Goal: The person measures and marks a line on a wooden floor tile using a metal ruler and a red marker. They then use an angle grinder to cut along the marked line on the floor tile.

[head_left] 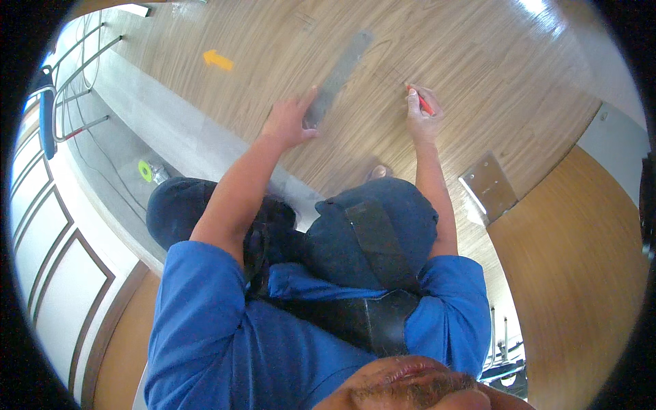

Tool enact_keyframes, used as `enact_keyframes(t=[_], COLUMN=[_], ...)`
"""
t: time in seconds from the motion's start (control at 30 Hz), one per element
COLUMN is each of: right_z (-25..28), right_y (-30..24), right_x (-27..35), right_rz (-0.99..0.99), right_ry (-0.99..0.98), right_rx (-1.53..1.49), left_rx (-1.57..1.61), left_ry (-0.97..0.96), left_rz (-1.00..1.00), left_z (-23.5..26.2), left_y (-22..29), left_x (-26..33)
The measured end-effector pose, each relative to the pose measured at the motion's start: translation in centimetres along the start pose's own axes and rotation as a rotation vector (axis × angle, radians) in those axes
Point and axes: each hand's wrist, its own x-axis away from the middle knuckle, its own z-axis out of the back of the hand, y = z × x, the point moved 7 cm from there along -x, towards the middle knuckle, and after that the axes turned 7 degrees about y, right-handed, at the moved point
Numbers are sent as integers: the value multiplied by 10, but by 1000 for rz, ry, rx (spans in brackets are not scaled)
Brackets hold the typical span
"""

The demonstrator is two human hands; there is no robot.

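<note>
My left hand [290,121] rests on the wood-patterned floor [266,51] with thumb and fingers spread. Its fingertips and thumb touch the near end of a flat grey strip [338,78], which looks like a straightedge and lies slanted away to the right. Farther right, my right hand [426,115] is closed around a slim red pencil [425,102], its tip pointing up and left just above the floor. Faint lines show on the floor between the strip and the pencil. My knees are bent below both hands.
A yellow arrow [219,60] marks the floor at the upper left. A metal plate with holes [488,188] lies right of my right forearm, beside a curved wooden panel [581,273]. At left are a tool with a green disc [152,171], cables and metal-legged chairs [85,72].
</note>
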Motion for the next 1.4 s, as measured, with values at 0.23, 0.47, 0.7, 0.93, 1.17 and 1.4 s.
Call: enact_keyframes(t=[0.23,0.47,0.7,0.93,1.17,1.4], right_z=[1,4,-5,-30,-44,-47], right_y=[-6,6,-16,-38,-37,-32], right_x=[1,-1,-2,-29,-29,-29], right_rz=[-57,-1,-230,-47,96,91], right_ry=[-20,-33,57,-76,-116,-100], right_rx=[-14,12,-101,169,112,118], left_rx=[41,-13,-116,-120,-84,-116], left_ry=[56,36,39,3,-20,-36], left_rz=[29,61,74,95,102,103], left_z=[2,3,5,3,8,10], left_y=[-6,-5,-3,-4,-1,1], left_x=[-1,-6,-4,-6,-6,-7])
